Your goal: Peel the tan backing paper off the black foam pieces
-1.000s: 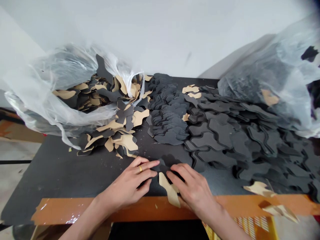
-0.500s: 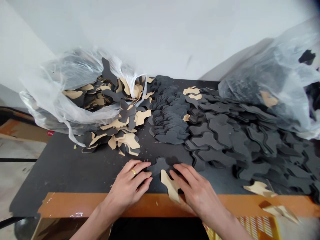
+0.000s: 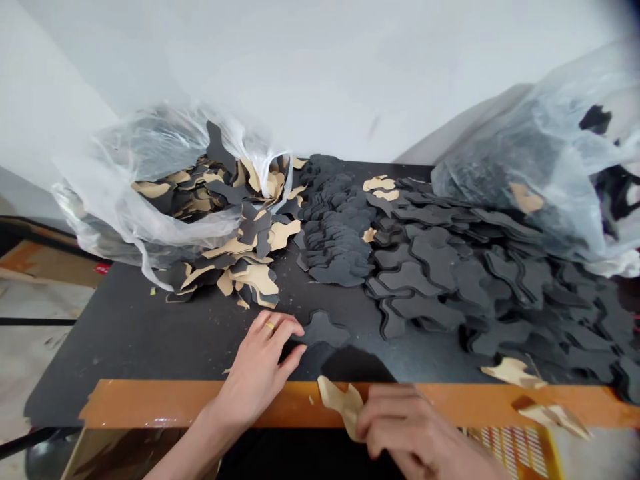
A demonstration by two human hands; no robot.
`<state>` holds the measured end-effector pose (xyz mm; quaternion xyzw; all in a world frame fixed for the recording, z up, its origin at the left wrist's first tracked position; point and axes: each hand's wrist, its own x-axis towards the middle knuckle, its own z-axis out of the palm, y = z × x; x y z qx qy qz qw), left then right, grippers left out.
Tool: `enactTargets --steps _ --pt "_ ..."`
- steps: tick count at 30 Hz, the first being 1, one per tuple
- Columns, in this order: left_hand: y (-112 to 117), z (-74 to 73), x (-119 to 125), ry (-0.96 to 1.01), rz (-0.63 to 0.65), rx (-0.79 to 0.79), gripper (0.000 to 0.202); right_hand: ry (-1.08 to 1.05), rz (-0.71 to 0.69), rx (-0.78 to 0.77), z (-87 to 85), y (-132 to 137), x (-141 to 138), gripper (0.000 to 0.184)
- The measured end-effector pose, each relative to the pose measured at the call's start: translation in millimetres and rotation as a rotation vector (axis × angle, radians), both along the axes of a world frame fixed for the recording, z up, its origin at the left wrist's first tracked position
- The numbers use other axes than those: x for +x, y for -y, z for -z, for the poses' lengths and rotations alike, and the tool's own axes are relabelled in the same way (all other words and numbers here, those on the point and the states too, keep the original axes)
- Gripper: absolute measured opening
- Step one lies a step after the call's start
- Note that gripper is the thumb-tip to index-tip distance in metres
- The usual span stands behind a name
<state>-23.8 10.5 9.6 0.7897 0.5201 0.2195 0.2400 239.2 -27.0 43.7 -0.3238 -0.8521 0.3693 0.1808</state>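
Observation:
A dark wavy-edged sheet piece (image 3: 325,329) lies flat on the black tabletop in front of me. My left hand (image 3: 267,350), wearing a gold ring, pinches the left end of this piece between thumb and fingers. Over the taped front edge, my right hand (image 3: 400,427) is closed on a beige backing paper (image 3: 343,402) of similar wavy outline. The paper's free end points left, and motion slightly blurs this hand.
Overlapping rows of dark pieces (image 3: 340,240) stand behind, with larger stacks (image 3: 430,280) to the right. An open plastic bag (image 3: 115,200) at left spills black-and-beige pieces; another bag (image 3: 540,153) stands right. Beige scraps (image 3: 515,372) and a yellow basket (image 3: 545,453) are at front right.
My right hand has moved from beside the dark piece down toward me, carrying the beige paper away from it. My left hand has stayed at the piece's left end.

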Motion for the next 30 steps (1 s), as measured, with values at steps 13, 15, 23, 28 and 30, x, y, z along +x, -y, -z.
enactTargets --steps 13,15,23,28,30 --pt "8.5 -3.7 7.4 0.272 -0.061 -0.137 0.009 -0.054 0.407 0.012 32.4 -38.7 -42.7 0.024" --pt "11.7 -4.3 8.1 0.387 -0.088 -0.188 0.01 -0.114 0.4 -0.033 24.3 -39.5 -34.7 0.023" --pt "-17.5 -27.3 -22.4 0.129 -0.175 0.366 0.015 0.175 1.026 0.752 -18.6 -73.2 23.3 0.051" --pt "-66.0 -44.3 -47.5 -0.175 -0.284 0.514 0.014 0.171 0.679 0.606 -2.7 -88.6 -13.7 0.01" --pt "-85.4 -45.3 -47.5 -0.286 -0.271 0.493 0.024 0.282 0.64 0.58 7.6 -95.5 -33.9 0.015"
